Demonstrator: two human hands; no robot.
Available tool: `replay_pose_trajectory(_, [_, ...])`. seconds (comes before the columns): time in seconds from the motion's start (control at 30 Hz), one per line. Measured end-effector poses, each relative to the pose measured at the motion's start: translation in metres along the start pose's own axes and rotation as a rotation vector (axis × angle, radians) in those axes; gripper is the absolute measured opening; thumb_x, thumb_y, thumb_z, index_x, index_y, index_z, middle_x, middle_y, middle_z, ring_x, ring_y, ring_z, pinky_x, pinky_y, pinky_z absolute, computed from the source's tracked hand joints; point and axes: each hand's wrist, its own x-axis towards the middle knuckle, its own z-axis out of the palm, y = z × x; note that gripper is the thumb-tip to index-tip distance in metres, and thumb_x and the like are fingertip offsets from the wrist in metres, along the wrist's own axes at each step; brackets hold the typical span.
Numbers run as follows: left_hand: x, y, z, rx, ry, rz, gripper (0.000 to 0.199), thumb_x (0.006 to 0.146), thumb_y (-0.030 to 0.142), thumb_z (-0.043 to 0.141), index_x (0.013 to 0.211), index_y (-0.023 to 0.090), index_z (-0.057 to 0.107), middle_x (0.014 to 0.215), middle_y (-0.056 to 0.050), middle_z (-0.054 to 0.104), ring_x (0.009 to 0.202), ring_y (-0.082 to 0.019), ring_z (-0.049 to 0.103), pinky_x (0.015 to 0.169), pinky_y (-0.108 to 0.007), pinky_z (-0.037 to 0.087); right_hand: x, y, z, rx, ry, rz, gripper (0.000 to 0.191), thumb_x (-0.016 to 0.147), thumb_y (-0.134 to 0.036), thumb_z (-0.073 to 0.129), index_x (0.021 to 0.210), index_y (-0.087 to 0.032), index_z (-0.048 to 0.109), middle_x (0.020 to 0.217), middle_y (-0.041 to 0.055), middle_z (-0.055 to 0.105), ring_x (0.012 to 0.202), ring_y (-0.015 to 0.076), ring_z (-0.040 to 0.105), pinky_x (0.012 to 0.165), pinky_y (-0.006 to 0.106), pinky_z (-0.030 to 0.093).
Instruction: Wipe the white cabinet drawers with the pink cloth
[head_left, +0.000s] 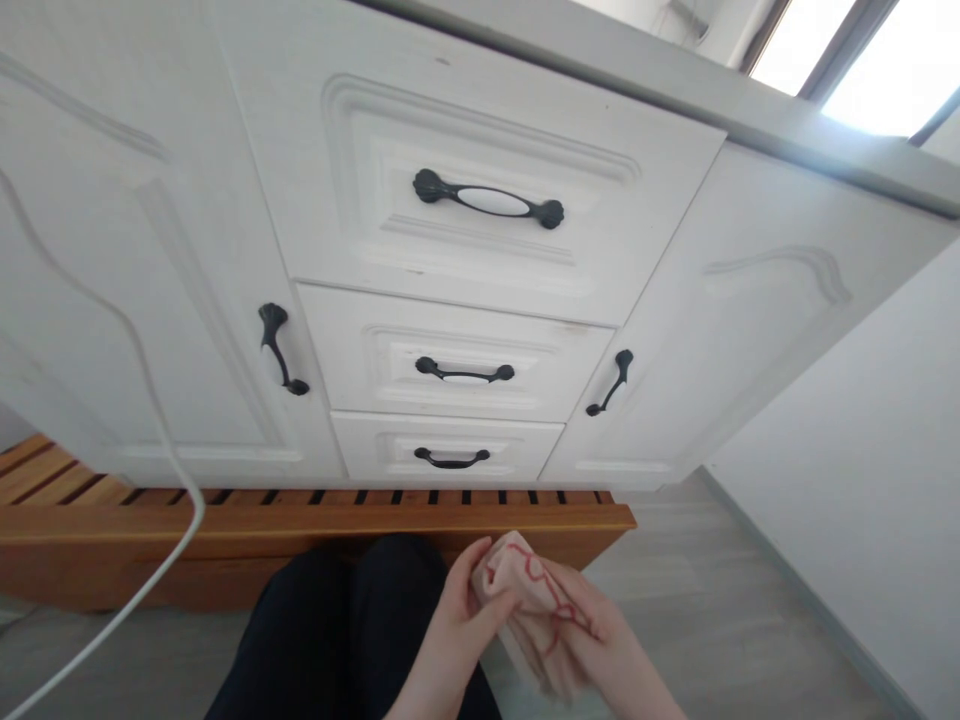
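Observation:
Between my two hands is a folded pale pink cloth (525, 580) with a red line pattern, partly covered by my fingers. My left hand (476, 600) is closed on its left side, thumb across the front. On the right side my right hand (589, 620) grips the same cloth, its fingers wrapped around the edge. The lower end of the cloth hangs down and looks slightly blurred. Both hands are just above my right knee's side, near the end of a wooden slatted bench (525, 515).
A white cabinet (360, 350) with drawers and doors stands in front, with dark handles such as the top drawer handle (489, 200) sticking out. A white cable (176, 465) hangs at the left. My knees (390, 610) are close to the bench. A white wall (862, 400) rises at right.

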Motion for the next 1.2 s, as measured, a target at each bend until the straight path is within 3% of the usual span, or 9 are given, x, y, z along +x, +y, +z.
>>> replay_pose_trajectory(0.13, [0.001,0.021,-0.011,0.215,-0.143,-0.008,0.095,0.071,0.036,0.08,0.148,0.027,0.025,0.109,-0.005,0.066,0.101,-0.022,0.064,0.092,-0.035,0.046,-0.002,-0.001,-0.007,0.16,-0.066,0.105,0.055,0.078,-0.017,0.059,0.132,-0.024,0.061,0.133,0.0086,0.064,0.125,0.0263,0.057,0.112,0.046,0.038])
replay_pose_trajectory(0.37, [-0.008,0.052,-0.013,0.367,-0.49,-0.133,0.048,0.074,0.032,0.077,0.12,0.024,0.064,0.121,-0.004,0.067,0.118,-0.024,0.058,0.1,-0.033,0.041,-0.01,-0.008,-0.02,0.22,-0.228,0.141,0.051,0.078,-0.04,0.072,0.125,-0.023,0.067,0.12,0.0089,0.07,0.114,0.03,0.062,0.102,0.043,0.044])
replay_pose_trajectory(0.5, [-0.009,0.044,-0.009,0.306,-0.431,-0.217,0.05,0.076,0.036,0.073,0.122,0.024,0.059,0.104,-0.001,0.068,0.084,-0.015,0.063,0.074,-0.027,0.049,-0.013,0.002,-0.028,0.34,-0.184,0.143,0.069,0.079,-0.054,0.07,0.139,-0.026,0.054,0.136,0.0114,0.061,0.124,0.0307,0.057,0.107,0.045,0.042])
replay_pose_trajectory(0.6, [-0.005,0.037,-0.01,0.293,-0.326,-0.25,0.057,0.077,0.039,0.07,0.129,0.025,0.053,0.096,0.0,0.066,0.069,-0.013,0.06,0.058,-0.025,0.046,-0.015,0.014,-0.025,0.174,-0.027,0.084,0.07,0.085,-0.055,0.062,0.147,-0.028,0.042,0.142,0.0136,0.053,0.129,0.0301,0.053,0.109,0.048,0.04])
replay_pose_trajectory(0.77, [0.0,0.028,-0.01,0.202,-0.28,-0.076,0.058,0.075,0.029,0.072,0.13,0.025,0.055,0.126,-0.003,0.066,0.118,-0.023,0.059,0.098,-0.033,0.044,-0.017,0.023,0.003,-0.21,0.004,-0.071,0.081,0.077,-0.034,0.074,0.15,-0.031,0.038,0.158,0.0096,0.033,0.147,0.031,0.028,0.122,0.05,0.021])
replay_pose_trajectory(0.9, [-0.007,0.033,-0.008,0.214,-0.278,-0.041,0.062,0.078,0.03,0.072,0.136,0.031,0.05,0.148,-0.001,0.052,0.138,-0.023,0.044,0.113,-0.035,0.034,-0.011,0.021,0.02,-0.106,-0.05,0.007,0.104,0.064,-0.015,0.072,0.155,-0.028,0.024,0.16,0.0104,0.031,0.147,0.0283,0.031,0.122,0.049,0.021])
replay_pose_trajectory(1.0, [-0.018,0.05,-0.011,0.203,-0.406,-0.119,0.074,0.082,0.038,0.07,0.146,0.04,0.033,0.159,-0.002,0.036,0.132,-0.024,0.051,0.099,-0.036,0.045,-0.008,0.016,0.016,-0.017,-0.019,0.046,0.093,0.067,-0.012,0.062,0.153,-0.026,0.031,0.159,0.0098,0.035,0.146,0.0258,0.032,0.122,0.047,0.02])
replay_pose_trajectory(1.1, [-0.027,0.068,-0.012,0.151,-0.563,-0.184,0.078,0.086,0.037,0.065,0.151,0.039,0.023,0.145,-0.009,0.052,0.112,-0.023,0.065,0.087,-0.033,0.048,-0.011,0.011,0.01,0.184,-0.025,0.096,0.073,0.076,-0.02,0.061,0.146,-0.024,0.044,0.149,0.0098,0.049,0.141,0.0261,0.041,0.119,0.044,0.025])
replay_pose_trajectory(1.2, [-0.028,0.076,-0.009,0.233,-0.603,-0.138,0.07,0.086,0.028,0.063,0.148,0.034,0.032,0.122,-0.008,0.064,0.103,-0.02,0.067,0.081,-0.029,0.047,-0.018,0.005,0.017,0.593,-0.145,0.208,0.064,0.083,-0.044,0.062,0.141,-0.022,0.048,0.117,0.011,0.069,0.107,0.0284,0.065,0.097,0.044,0.047])
